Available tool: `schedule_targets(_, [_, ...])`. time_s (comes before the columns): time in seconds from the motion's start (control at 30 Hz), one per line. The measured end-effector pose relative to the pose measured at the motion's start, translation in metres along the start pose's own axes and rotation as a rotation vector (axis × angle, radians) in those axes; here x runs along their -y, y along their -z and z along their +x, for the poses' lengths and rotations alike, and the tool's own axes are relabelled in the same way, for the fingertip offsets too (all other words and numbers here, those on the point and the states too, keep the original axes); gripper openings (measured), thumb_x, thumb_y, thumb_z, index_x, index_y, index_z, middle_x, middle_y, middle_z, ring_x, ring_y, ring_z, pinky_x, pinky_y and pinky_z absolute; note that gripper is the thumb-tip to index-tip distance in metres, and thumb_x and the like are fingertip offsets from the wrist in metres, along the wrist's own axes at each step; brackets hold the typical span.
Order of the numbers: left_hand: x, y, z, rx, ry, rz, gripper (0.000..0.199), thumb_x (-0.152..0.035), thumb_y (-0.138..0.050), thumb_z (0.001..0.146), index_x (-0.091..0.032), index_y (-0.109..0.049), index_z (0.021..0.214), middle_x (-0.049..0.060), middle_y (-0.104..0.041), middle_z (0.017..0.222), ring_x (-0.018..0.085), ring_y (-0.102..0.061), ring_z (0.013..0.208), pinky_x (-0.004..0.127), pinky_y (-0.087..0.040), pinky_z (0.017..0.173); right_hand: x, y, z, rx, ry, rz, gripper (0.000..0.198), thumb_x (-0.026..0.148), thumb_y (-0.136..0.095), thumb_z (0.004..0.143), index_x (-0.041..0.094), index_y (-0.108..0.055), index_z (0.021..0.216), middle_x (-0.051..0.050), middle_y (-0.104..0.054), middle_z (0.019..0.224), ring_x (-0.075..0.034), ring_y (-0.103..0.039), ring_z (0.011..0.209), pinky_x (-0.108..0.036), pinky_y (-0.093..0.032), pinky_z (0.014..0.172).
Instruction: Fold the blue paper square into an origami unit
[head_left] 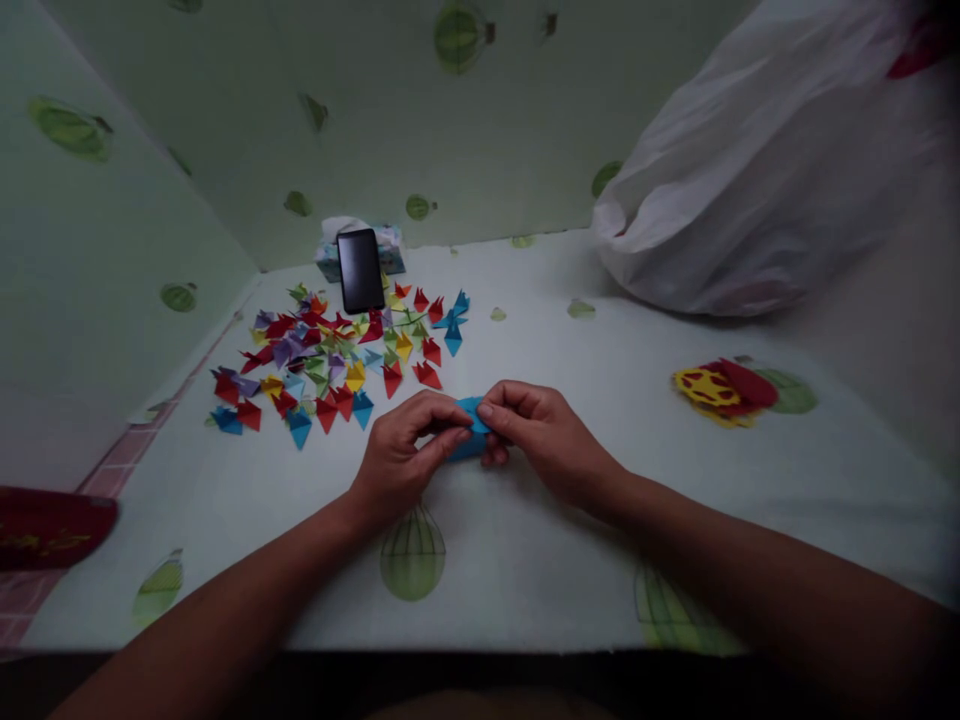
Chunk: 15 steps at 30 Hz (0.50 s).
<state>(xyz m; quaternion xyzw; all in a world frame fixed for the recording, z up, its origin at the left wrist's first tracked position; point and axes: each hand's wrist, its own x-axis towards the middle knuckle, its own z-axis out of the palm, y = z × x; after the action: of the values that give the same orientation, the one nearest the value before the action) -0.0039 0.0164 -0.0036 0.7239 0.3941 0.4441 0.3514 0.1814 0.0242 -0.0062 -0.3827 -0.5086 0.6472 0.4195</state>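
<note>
A small piece of blue paper is held between my two hands, low over the middle of the table. My left hand pinches its left side between thumb and fingers. On the other side, my right hand grips the upper right edge, thumb on top. The fingers cover much of the paper, so its full shape is hidden. Many folded paper figures in red, blue, yellow, green and purple lie spread to the left beyond my left hand.
A phone leans on a tissue box behind the figures. At the back right sits a large white plastic bag. Yellow and red cut-out pieces lie on the right. A dark red object is at the left edge.
</note>
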Motion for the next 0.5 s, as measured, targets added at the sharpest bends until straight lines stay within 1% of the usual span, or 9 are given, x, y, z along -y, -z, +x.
schedule_targets(0.07, [0.0004,0.0,-0.0002,-0.014,0.024,-0.01,0.002,-0.021,-0.07,0.086,-0.021,-0.072,0.088,0.005,-0.069,0.088,0.016,-0.065,0.081,0.028,-0.053,0.074,0.0001,0.0006,0.0003,0.012,0.002,-0.012,0.027,0.04,-0.069,0.084,0.018,-0.057,0.073,0.005,-0.057,0.054,-0.01,-0.056,0.05,-0.025,-0.046,0.056])
schedule_targets(0.13, [0.0003,0.0,0.0,-0.031,0.029,-0.018,0.001,-0.021,-0.071,0.084,-0.02,-0.072,0.084,0.006,-0.07,0.092,0.018,-0.066,0.087,0.029,-0.053,0.077,0.0011,0.0011,0.0004,0.019,0.008,-0.043,0.026,0.038,-0.068,0.085,0.018,-0.057,0.074,0.005,-0.057,0.054,-0.009,-0.055,0.05,-0.024,-0.045,0.054])
schedule_targets(0.23, [-0.0011,0.0,0.0005,-0.055,0.05,-0.053,0.005,-0.021,-0.074,0.081,-0.018,-0.071,0.078,0.009,-0.07,0.098,0.02,-0.066,0.093,0.029,-0.053,0.079,0.0038,0.0013,0.0002,0.035,0.029,-0.112,0.025,0.037,-0.068,0.084,0.018,-0.057,0.072,0.005,-0.056,0.056,-0.009,-0.053,0.05,-0.024,-0.042,0.052])
schedule_targets(0.37, [-0.0034,-0.0007,0.0008,-0.055,0.139,-0.142,0.011,-0.023,-0.076,0.078,-0.017,-0.068,0.075,0.005,-0.069,0.083,0.016,-0.064,0.077,0.026,-0.052,0.069,0.0058,0.001,0.0,0.056,0.058,-0.188,0.025,0.036,-0.067,0.085,0.018,-0.056,0.071,0.004,-0.055,0.056,-0.009,-0.052,0.052,-0.024,-0.041,0.052])
schedule_targets(0.43, [-0.0039,-0.0014,0.0012,-0.074,0.2,-0.188,0.013,-0.025,-0.078,0.077,-0.017,-0.068,0.073,0.003,-0.068,0.078,0.014,-0.063,0.071,0.025,-0.051,0.065,0.0049,0.0009,0.0005,0.062,0.078,-0.154,0.022,0.035,-0.066,0.086,0.018,-0.057,0.076,0.004,-0.057,0.061,-0.009,-0.053,0.053,-0.024,-0.043,0.053])
schedule_targets(0.5, [-0.004,-0.0021,0.0017,-0.109,0.262,-0.232,0.016,-0.026,-0.08,0.075,-0.017,-0.067,0.072,0.003,-0.069,0.077,0.014,-0.063,0.07,0.024,-0.052,0.063,0.0031,0.0009,0.0013,0.07,0.093,-0.099,0.019,0.034,-0.065,0.086,0.017,-0.059,0.082,0.003,-0.06,0.066,-0.009,-0.055,0.056,-0.025,-0.046,0.055])
